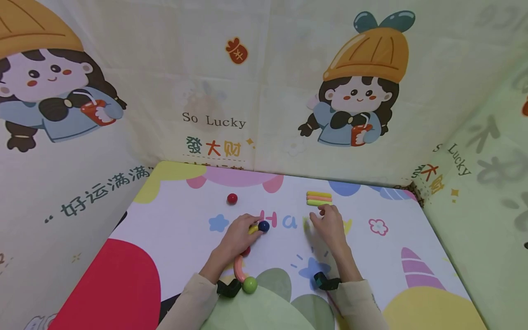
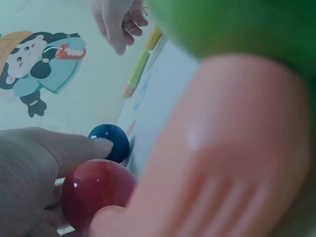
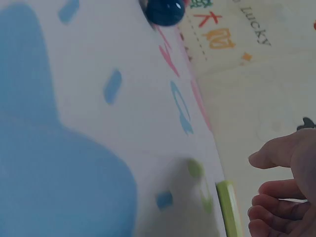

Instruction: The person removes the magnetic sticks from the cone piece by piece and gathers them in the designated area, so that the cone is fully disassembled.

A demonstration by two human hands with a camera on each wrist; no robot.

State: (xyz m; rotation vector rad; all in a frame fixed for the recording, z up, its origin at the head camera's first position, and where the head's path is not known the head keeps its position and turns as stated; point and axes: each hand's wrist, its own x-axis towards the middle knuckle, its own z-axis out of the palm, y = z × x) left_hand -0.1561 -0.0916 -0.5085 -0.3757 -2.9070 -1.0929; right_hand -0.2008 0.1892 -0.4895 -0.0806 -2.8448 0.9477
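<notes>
My left hand (image 1: 236, 237) pinches a short yellow toy rod (image 1: 253, 229) with a dark blue ball (image 1: 264, 226) at its end. In the left wrist view the thumb tip lies against the blue ball (image 2: 109, 142). Below the hand, a red ball (image 1: 246, 251), a curved pink rod (image 1: 238, 269) and a green ball (image 1: 250, 285) continue in a chain towards the person. The hand hides part of the yellow rod. My right hand (image 1: 330, 229) holds nothing; its fingers hang loosely bent just in front of a light green rod (image 1: 319, 202), apparently without touching it.
Behind the green rod lie a pink rod (image 1: 319, 198) and a yellow rod (image 1: 319, 194), side by side. A loose red ball (image 1: 232, 199) sits at the back left of the printed table mat (image 1: 354, 206). Printed cloth walls (image 1: 272, 91) stand behind and at both sides.
</notes>
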